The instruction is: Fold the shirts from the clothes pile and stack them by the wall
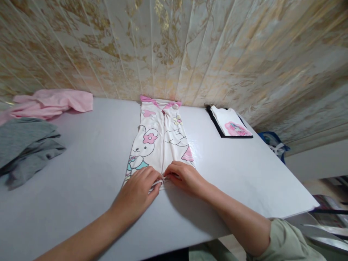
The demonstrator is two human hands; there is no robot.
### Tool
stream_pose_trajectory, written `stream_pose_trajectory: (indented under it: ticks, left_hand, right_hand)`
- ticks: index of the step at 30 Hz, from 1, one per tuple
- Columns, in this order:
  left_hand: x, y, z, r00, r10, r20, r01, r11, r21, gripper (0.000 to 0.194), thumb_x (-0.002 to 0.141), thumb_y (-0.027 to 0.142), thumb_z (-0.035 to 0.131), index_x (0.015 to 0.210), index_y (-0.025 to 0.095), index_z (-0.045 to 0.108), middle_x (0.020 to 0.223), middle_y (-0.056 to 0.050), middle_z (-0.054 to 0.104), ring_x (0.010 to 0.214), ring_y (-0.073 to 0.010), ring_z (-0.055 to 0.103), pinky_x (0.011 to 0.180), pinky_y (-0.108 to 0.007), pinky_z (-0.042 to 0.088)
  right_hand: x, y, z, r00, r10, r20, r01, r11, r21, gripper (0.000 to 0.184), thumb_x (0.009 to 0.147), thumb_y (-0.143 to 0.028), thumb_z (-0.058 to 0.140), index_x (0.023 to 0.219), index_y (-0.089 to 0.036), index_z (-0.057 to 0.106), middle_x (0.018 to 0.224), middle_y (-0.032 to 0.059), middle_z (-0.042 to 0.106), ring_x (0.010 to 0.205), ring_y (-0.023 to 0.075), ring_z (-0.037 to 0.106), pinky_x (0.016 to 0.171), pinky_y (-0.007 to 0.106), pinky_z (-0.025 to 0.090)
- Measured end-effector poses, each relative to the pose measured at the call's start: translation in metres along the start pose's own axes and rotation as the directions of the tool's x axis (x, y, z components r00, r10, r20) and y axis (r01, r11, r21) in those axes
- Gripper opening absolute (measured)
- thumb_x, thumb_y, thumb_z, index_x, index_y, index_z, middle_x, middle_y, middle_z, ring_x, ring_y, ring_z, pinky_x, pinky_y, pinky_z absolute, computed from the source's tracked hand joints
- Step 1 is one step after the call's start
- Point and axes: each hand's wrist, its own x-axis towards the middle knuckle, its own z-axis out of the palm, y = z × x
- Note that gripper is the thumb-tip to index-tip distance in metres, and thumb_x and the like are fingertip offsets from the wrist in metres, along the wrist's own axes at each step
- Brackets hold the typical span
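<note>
A white printed garment (159, 145) lies lengthwise on the white table (231, 174), in front of the person, its far end close to the curtain (168, 47) and its near end under the two hands; pink trim edges the far end, and a line runs down the middle of the cloth towards the fingers, with a cartoon animal wearing a pink flower on the left half and a small yellow flower higher up on the right; the left hand (144, 184) pinches the near edge, its thumb below and its fingers on top, a fold of fabric showing between them; the right hand (185, 175) grips the same edge just beside it with bent fingers, the two sets of fingertips almost meeting at the middle line; a pale green sleeve (288, 239) is pushed up at the right elbow; on the left side of the table a pink cloth (62, 103) lies loosely bunched, with a crumpled grey cloth (25, 143) just in front of it; on the right, well apart from the hands, a folded white top (228, 119) with a pink print rests on a black folded cloth (215, 124); beyond the table's right edge sits a blue object (285, 148), too blurred to identify.
</note>
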Motion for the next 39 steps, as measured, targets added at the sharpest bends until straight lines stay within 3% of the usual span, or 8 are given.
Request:
stream_pose_trajectory:
  ticks: [4, 10, 15, 18, 24, 31, 35, 39]
  left_hand:
    - [0.0, 0.003, 0.004, 0.997, 0.033, -0.075, -0.028, 0.997, 0.075, 0.006, 0.089, 0.024, 0.057, 0.09, 0.022, 0.051, 0.09, -0.001, 0.055, 0.087, -0.0215, 0.052, 0.077, -0.036, 0.041]
    - [0.002, 0.004, 0.012, 0.973, 0.212, -0.09, -0.189, 0.958, 0.215, 0.019, 0.089, 0.008, 0.05, 0.102, 0.021, 0.055, 0.097, -0.004, 0.054, 0.088, -0.0209, 0.05, 0.078, -0.036, 0.042]
    - [0.005, 0.002, 0.015, 0.976, 0.191, -0.103, -0.163, 0.958, 0.236, 0.013, 0.089, 0.01, 0.051, 0.093, 0.02, 0.057, 0.092, -0.003, 0.054, 0.086, -0.0209, 0.05, 0.076, -0.036, 0.042]
    - [0.008, 0.001, 0.014, 0.977, 0.178, -0.12, -0.162, 0.978, 0.131, 0.011, 0.09, 0.011, 0.05, 0.089, 0.019, 0.056, 0.091, -0.003, 0.053, 0.085, -0.0198, 0.05, 0.075, -0.034, 0.042]
    - [0.007, 0.002, 0.008, 0.987, 0.135, -0.091, -0.144, 0.984, -0.102, 0.01, 0.091, 0.012, 0.049, 0.087, 0.021, 0.051, 0.09, -0.001, 0.054, 0.086, -0.0179, 0.051, 0.078, -0.032, 0.042]
    - [0.0, -0.003, -0.001, 1.0, -0.012, 0.022, 0.013, 0.997, -0.075, 0.019, 0.082, 0.021, 0.062, 0.092, 0.022, 0.046, 0.092, 0.0, 0.054, 0.086, -0.0195, 0.052, 0.076, -0.034, 0.042]
    - [0.001, -0.005, -0.004, 0.998, 0.008, 0.066, -0.006, 0.999, -0.034, 0.009, 0.084, 0.019, 0.056, 0.086, 0.022, 0.047, 0.09, -0.001, 0.055, 0.087, -0.0201, 0.05, 0.076, -0.035, 0.041]
    - [0.001, -0.005, -0.005, 0.998, 0.039, 0.046, -0.037, 0.999, -0.035, 0.004, 0.087, 0.02, 0.052, 0.085, 0.021, 0.05, 0.09, -0.001, 0.056, 0.087, -0.02, 0.051, 0.076, -0.034, 0.041]
  right_hand:
    - [-0.001, 0.002, 0.0, 1.0, 0.006, -0.028, -0.004, 0.997, 0.072, 0.019, 0.086, -0.008, 0.056, 0.093, -0.022, 0.067, 0.091, 0.001, 0.065, 0.085, 0.014, 0.06, 0.072, 0.023, 0.04]
    - [-0.002, 0.005, 0.001, 0.998, 0.044, -0.048, -0.038, 0.993, 0.114, 0.012, 0.083, -0.009, 0.058, 0.089, -0.02, 0.061, 0.079, -0.002, 0.062, 0.071, 0.0115, 0.053, 0.062, 0.021, 0.035]
    - [-0.004, 0.002, -0.005, 0.999, 0.045, -0.014, -0.043, 0.992, 0.122, 0.015, 0.081, -0.005, 0.055, 0.086, -0.02, 0.058, 0.077, -0.0025, 0.059, 0.069, 0.0109, 0.05, 0.062, 0.021, 0.033]
    - [-0.006, -0.003, -0.008, 1.0, -0.008, 0.023, 0.006, 0.996, 0.086, 0.016, 0.08, -0.007, 0.058, 0.089, -0.019, 0.056, 0.083, -0.0012, 0.058, 0.074, 0.0121, 0.051, 0.064, 0.022, 0.035]
    - [-0.008, -0.007, -0.003, 0.998, -0.041, 0.038, 0.047, 0.984, -0.173, 0.011, 0.083, -0.01, 0.059, 0.091, -0.019, 0.059, 0.091, 0.003, 0.058, 0.082, 0.0157, 0.053, 0.064, 0.024, 0.035]
    - [-0.013, -0.005, -0.016, 0.996, -0.091, 0.019, 0.092, 0.995, -0.051, 0.021, 0.085, -0.005, 0.057, 0.096, -0.02, 0.066, 0.092, 0.0022, 0.06, 0.083, 0.0133, 0.055, 0.068, 0.023, 0.037]
    - [-0.014, -0.008, -0.018, 0.984, -0.124, 0.125, 0.134, 0.989, -0.069, 0.012, 0.083, -0.01, 0.062, 0.09, -0.019, 0.066, 0.085, 0.0013, 0.061, 0.077, 0.0138, 0.054, 0.066, 0.024, 0.035]
    - [-0.013, -0.01, -0.017, 0.986, -0.113, 0.126, 0.12, 0.992, -0.047, 0.012, 0.086, -0.012, 0.059, 0.092, -0.02, 0.066, 0.086, 0.001, 0.062, 0.077, 0.013, 0.054, 0.067, 0.023, 0.035]
